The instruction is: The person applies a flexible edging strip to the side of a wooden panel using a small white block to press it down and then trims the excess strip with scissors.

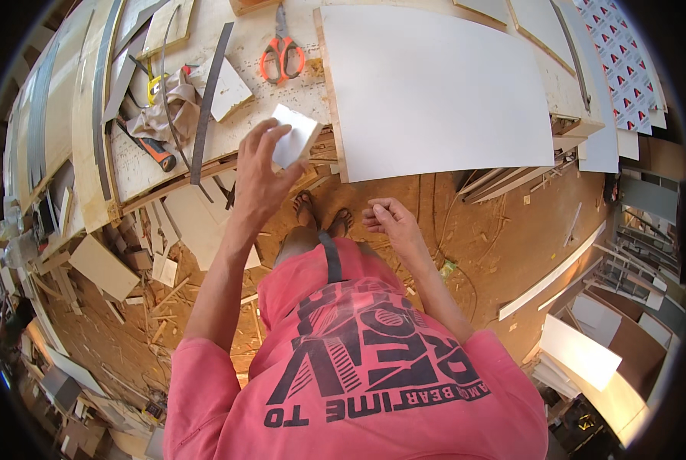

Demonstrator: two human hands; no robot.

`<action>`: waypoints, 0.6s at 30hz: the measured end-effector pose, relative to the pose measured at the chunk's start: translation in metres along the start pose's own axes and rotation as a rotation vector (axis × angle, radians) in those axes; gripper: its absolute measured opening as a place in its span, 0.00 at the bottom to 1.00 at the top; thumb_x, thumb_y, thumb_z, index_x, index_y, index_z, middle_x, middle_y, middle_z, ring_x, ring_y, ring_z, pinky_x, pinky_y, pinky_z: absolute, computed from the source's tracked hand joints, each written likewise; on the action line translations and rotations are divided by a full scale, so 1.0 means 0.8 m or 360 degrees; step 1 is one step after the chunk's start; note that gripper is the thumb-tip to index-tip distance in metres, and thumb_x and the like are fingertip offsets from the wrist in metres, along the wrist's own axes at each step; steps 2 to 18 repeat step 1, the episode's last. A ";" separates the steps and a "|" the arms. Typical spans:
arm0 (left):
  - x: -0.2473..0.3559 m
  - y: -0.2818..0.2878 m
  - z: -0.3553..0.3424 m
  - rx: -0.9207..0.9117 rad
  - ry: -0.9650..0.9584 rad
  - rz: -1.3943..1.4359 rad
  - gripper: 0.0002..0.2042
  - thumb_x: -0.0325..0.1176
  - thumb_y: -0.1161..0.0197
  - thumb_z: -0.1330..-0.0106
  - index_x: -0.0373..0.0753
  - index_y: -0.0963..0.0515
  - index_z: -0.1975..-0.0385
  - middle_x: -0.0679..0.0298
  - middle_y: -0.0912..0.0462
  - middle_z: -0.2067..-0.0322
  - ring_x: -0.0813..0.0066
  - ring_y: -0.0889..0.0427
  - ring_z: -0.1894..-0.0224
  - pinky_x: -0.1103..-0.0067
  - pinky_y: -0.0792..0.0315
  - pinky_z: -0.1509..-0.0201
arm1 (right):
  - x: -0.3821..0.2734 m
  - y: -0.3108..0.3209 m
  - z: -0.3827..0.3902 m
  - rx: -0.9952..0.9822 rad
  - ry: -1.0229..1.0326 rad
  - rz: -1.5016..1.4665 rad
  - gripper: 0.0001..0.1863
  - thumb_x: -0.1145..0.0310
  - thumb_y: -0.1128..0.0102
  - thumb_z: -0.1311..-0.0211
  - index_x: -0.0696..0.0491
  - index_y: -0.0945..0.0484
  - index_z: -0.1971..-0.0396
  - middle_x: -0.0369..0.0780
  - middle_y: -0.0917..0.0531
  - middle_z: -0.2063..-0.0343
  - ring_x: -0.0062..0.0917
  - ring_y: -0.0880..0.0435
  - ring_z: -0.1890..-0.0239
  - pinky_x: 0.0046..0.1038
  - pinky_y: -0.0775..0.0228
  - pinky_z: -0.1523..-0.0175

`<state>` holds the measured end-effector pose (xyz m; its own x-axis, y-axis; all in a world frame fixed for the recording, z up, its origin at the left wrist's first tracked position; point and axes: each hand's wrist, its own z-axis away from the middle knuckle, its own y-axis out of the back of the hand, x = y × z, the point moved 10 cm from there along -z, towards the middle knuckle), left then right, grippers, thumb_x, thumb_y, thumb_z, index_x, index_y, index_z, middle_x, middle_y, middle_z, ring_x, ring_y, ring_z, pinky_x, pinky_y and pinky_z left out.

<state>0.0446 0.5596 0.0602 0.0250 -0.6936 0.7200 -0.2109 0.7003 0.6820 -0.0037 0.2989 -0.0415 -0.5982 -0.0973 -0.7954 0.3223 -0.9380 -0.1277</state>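
Observation:
My left hand grips a small white-faced board offcut with a pale wood edge, held over the front edge of the workbench. To its right lies a large white panel, its near edge reaching past the bench front. My right hand hangs over the floor below that panel, fingers curled in; whether anything is inside them is hidden. Orange-handled scissors rest on the bench beyond the offcut.
Left on the bench are a crumpled cloth, a yellow tape measure, an orange-and-black handled tool and a dark edging strip. Wood scraps litter the floor at left. Several boards lean at right.

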 end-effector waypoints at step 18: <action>0.012 -0.002 -0.008 -0.0022 -0.0049 -0.0029 0.27 0.41 0.30 0.48 0.45 0.28 0.47 0.55 0.33 0.41 0.56 0.37 0.36 0.62 0.46 0.31 | -0.014 -0.002 0.007 -0.0045 0.0055 -0.0068 0.21 0.60 0.49 0.30 0.58 0.32 0.45 0.43 0.20 0.59 0.27 0.19 0.58 0.28 0.25 0.51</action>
